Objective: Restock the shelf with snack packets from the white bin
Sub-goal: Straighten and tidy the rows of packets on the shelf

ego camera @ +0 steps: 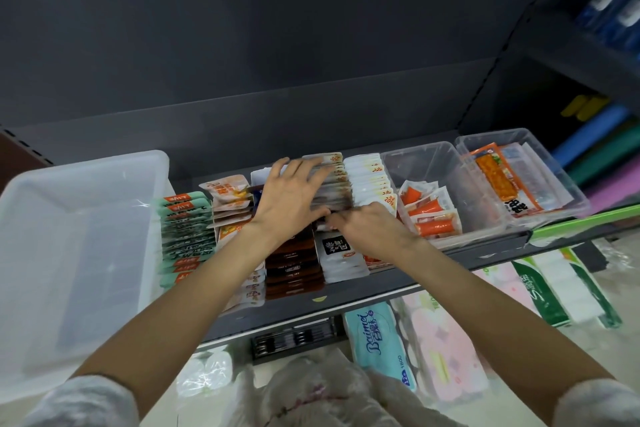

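Observation:
A dark shelf (363,291) carries rows of snack packets. My left hand (289,196) lies flat with spread fingers on top of a row of upright white packets (334,184), pressing them back. My right hand (369,227) has its fingers curled at the near end of that row, pinching the front packets. A white packet with a black label (337,250) lies just in front of my hands. The white bin (79,253) stands at the left of the shelf; I see nothing inside it.
Green packets (185,236), orange-white packets (230,201) and dark brown packets (294,270) fill rows at left. Clear tubs (446,163) at right hold orange-striped snacks (433,215) and long orange packs (498,184). Tissue packs (379,340) lie on the lower level.

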`<state>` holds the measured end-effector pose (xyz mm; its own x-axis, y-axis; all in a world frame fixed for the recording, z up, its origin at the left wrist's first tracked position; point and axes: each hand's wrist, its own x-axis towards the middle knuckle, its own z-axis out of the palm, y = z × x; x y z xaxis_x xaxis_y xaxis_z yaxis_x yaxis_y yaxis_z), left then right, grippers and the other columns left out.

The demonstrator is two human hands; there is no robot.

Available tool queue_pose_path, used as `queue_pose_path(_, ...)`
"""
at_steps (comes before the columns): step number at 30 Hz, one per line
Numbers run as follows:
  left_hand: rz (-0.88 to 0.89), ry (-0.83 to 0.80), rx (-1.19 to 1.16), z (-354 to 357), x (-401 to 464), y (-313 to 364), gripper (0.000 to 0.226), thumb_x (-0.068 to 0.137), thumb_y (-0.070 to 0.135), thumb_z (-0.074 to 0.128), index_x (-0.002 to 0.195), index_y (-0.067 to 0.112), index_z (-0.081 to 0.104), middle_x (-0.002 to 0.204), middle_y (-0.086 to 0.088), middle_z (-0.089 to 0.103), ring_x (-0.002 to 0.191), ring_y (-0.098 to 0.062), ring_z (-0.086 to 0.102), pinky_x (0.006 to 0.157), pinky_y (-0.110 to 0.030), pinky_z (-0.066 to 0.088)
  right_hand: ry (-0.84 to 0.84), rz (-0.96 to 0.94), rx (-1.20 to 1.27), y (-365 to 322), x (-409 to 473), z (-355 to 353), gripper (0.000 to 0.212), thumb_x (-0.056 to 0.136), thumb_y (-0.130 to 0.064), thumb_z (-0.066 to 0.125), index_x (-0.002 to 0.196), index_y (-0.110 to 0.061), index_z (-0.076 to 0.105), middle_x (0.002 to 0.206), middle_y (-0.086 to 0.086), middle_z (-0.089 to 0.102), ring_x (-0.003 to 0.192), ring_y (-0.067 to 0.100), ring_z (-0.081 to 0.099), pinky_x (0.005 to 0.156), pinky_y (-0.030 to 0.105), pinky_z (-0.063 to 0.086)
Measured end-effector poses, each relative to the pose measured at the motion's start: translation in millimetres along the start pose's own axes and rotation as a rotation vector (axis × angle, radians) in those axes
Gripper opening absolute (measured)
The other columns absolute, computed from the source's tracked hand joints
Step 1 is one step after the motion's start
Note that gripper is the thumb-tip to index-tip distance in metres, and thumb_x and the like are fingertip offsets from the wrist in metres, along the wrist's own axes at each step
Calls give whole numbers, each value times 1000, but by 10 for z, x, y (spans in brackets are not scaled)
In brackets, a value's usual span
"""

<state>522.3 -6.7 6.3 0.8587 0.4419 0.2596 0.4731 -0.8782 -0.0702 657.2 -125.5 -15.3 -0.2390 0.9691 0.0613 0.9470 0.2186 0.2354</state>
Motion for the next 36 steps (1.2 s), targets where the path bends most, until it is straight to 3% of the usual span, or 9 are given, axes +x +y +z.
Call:
queue_pose_path(6,123,110,-265,-80,-18,-178,42,84,51,52,116,25,60,126,5,55,118,-15,47,107,-38,24,246,109,149,93,59,-124,20,68,-4,75,85,-9,68,64,2,67,44,18,59,36,22,37)
queue_pose_path(14,126,72,-69,41,-138,-25,32,68,39,76,90,20,63,101,1,61,98,-22,57,94,-35,28,360,236,259,62,-108,-126,23,85,-30,63,105,-19,64,95,1,54,85,15,52,56,27,49)
queue_pose_path(18,107,94,-111,31,-137,1,28,68,35,77,88,22,64,100,2,61,97,-21,58,92,-33,28,96,113,569,74,-549,-37,59,83,-61,55,127,-22,51,123,-4,51,111,10,48,91,28,45)
queue_pose_path(20,100,94,-124,20,-128,6,27,67,33,78,86,22,63,98,2,62,96,-21,58,92,-33,27,-64,59,527,6,-682,33,72,77,-62,62,134,-22,44,135,-4,48,121,10,46,101,27,37)
queue_pose_path(23,83,76,-144,12,-119,12,27,65,32,79,84,22,63,98,3,62,96,-22,58,92,-32,26,-8,4,318,-116,-620,182,65,71,-42,78,125,-17,55,126,0,60,110,15,60,93,28,46)
queue_pose_path(26,89,53,-167,5,-124,-9,27,65,33,79,85,22,63,100,4,62,98,-21,57,92,-32,26,166,-2,260,-140,-461,225,42,72,-15,77,112,-16,64,106,2,71,89,17,68,82,28,50)
queue_pose_path(28,101,38,-180,-2,-123,-25,27,67,36,78,86,23,63,103,4,61,100,-21,57,93,-32,25,184,57,227,-104,-374,183,44,65,-3,75,106,-17,66,89,0,73,72,18,67,73,27,49)
queue_pose_path(32,97,26,-198,0,-140,-39,22,75,37,73,90,23,65,109,5,62,105,-20,56,96,-34,30,188,229,201,-73,-182,49,38,65,-1,75,99,-17,66,74,0,71,56,23,62,62,27,49)
queue_pose_path(36,73,46,-263,-17,-136,-117,16,86,29,62,98,21,69,113,6,63,109,-19,54,98,-36,33,201,296,316,-10,-101,-24,35,77,0,67,106,-19,64,74,1,71,55,26,62,66,33,53)
